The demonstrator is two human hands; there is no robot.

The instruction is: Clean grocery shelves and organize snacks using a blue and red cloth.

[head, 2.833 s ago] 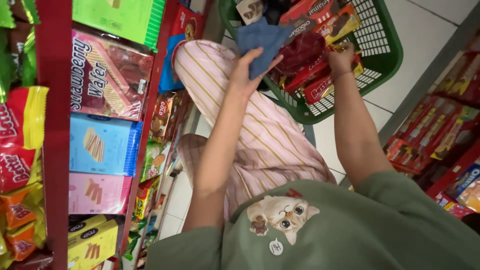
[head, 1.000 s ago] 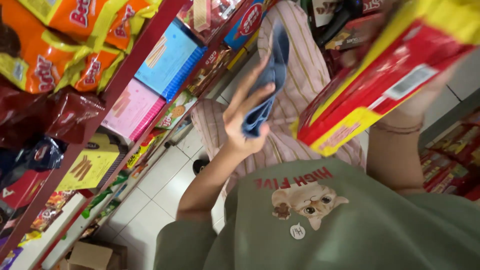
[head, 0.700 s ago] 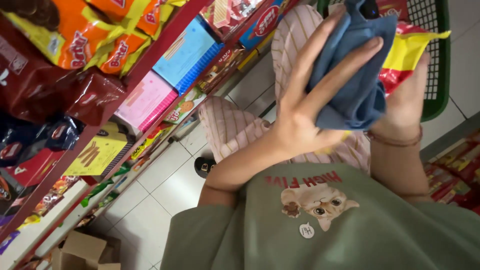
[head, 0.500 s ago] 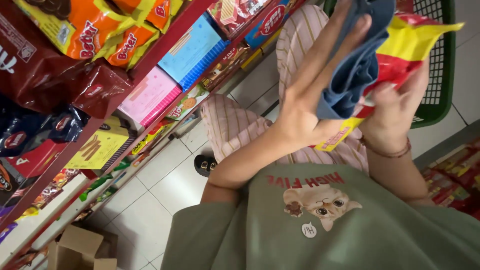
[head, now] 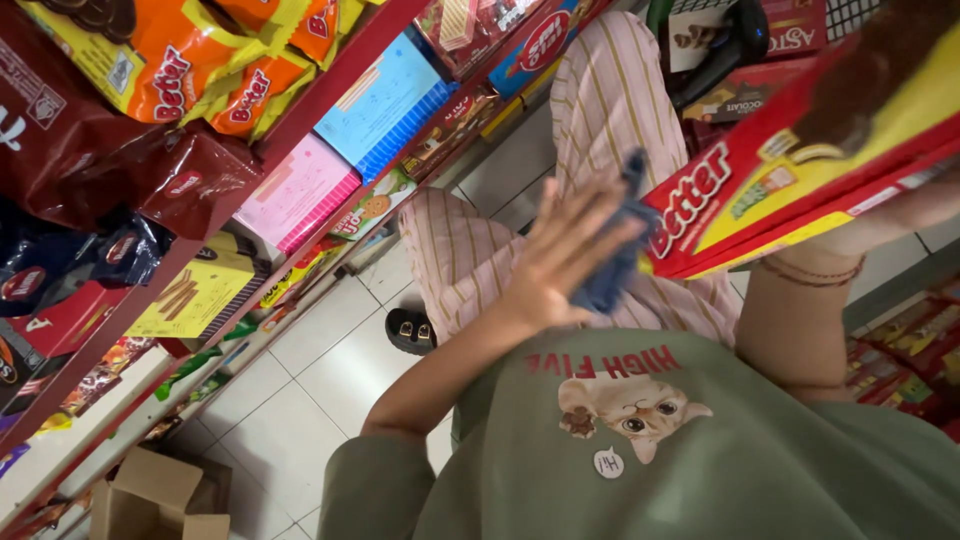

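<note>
1. The red shelf rack (head: 330, 75) fills the left side and runs away to the far top. It is stocked with dark red bags (head: 110, 150), orange and yellow packets (head: 190, 60), a pink box (head: 300, 195), a light blue box (head: 385, 100) and a yellow box (head: 195, 295).
2. The person's green shirt (head: 700, 460), printed with a cat, takes up the near lower right. Pink striped trousers (head: 480, 260) show beyond it, with a dark sandal (head: 410, 330) on the white tiled floor (head: 330, 340).
3. A large red and yellow snack package (head: 830, 150) crosses the upper right, tilted, its left end just beside the blue cloth.
4. The right hand (head: 900, 215) is under that package, at the far right. Only a bit of it and the wrist, with a thin cord bracelet (head: 810, 272), can be seen. It seems to be carrying the package from below, but the grip itself is hidden.
5. The left hand (head: 565, 255) is in the middle, fingers spread and loose, palm turned toward the package. It presses the cloth against its fingers rather than closing around it.
6. The blue cloth (head: 615, 260) hangs crumpled between the left hand and the package end, touching the fingers.
7. A brown cardboard box (head: 160, 495) sits open on the floor at the near left, below the rack.
8. A green basket (head: 800, 20) with more packets shows at the far top right.
</note>
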